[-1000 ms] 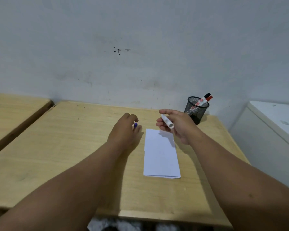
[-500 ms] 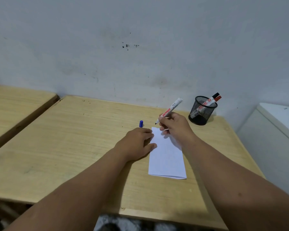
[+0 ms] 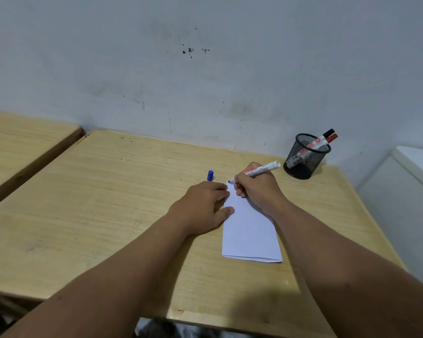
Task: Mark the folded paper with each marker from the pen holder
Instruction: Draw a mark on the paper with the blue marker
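Note:
A folded white paper point(image 3: 250, 236) lies on the wooden desk point(image 3: 112, 203). My right hand point(image 3: 258, 189) grips an uncapped white marker point(image 3: 261, 170), whose dark tip touches the paper's far left corner. My left hand point(image 3: 202, 207) rests flat on the paper's left edge, fingers spread, holding nothing. A blue marker cap point(image 3: 210, 175) stands upright on the desk just beyond my left hand. A black mesh pen holder point(image 3: 305, 157) stands at the desk's far right with a black-capped marker point(image 3: 324, 137) and a red-capped marker point(image 3: 330, 139) in it.
A second wooden desk point(image 3: 17, 142) adjoins on the left with a narrow gap between. A white cabinet point(image 3: 408, 191) stands to the right of the desk. A grey wall runs right behind the desk.
My right hand turned the marker tip down and lowered it onto the paper's far corner. My left hand left the blue cap on the desk and settled on the paper's left edge.

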